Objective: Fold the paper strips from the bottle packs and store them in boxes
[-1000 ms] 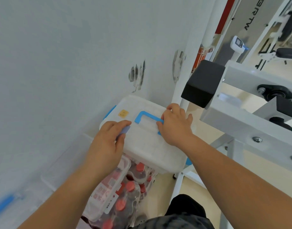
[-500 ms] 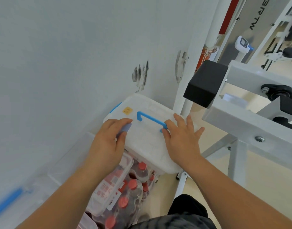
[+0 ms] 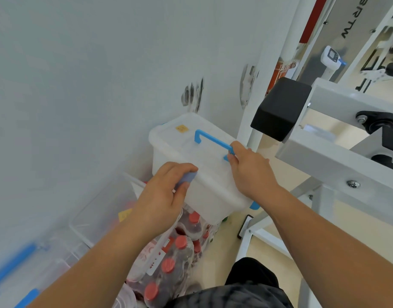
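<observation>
A pale wall [image 3: 80, 85] fills the left; a white metal frame [image 3: 335, 156] with a black pad [image 3: 280, 107] stands on the right above a cream floor [image 3: 269, 252]. Between them a lidded translucent storage box [image 3: 180, 150] sits on shrink-wrapped bottle packs [image 3: 169, 270], its long axis running from the wall towards the person. Both hands are on it. The right hand [image 3: 251, 172] curls its fingers round the near end of the blue handle [image 3: 211, 138]. The left hand [image 3: 162, 196] pinches a small pale blue piece [image 3: 186, 177], possibly a clip, at the lid's edge. An open clear box [image 3: 97, 210] lies lower left. No loose paper strips are visible.
</observation>
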{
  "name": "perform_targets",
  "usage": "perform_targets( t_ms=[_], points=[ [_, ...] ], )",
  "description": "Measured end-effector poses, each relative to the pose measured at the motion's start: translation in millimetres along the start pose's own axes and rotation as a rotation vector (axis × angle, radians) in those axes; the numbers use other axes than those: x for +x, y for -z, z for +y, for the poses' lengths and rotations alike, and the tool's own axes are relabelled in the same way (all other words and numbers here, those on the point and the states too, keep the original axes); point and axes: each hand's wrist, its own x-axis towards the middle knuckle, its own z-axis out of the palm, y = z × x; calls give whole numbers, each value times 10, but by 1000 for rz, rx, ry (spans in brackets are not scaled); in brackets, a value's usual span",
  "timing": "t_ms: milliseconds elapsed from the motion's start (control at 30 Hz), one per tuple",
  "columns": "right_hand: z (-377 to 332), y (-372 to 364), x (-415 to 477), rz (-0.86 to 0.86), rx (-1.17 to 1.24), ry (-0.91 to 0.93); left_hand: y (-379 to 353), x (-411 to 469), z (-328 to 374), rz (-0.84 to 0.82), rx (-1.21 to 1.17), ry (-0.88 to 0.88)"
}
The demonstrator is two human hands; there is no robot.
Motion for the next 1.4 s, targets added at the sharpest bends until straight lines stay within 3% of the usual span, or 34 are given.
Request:
perform_targets(
  t_ms=[167, 367, 600, 1233, 1400],
  points=[
    [66, 41, 107, 18, -8, -28, 21, 27, -12, 3, 29, -49],
    [97, 75, 187, -34, -42, -45, 40, 29, -63, -219, 203, -49],
    [72, -8, 228, 29, 0, -67, 19, 59, 78, -278, 196, 43],
    [50, -4, 239, 54, 39, -120, -134, 303, 147, -593, 340, 60],
    [42, 9, 236, 76, 28, -123, -112, 312, 166, -605, 354, 96]
  ],
)
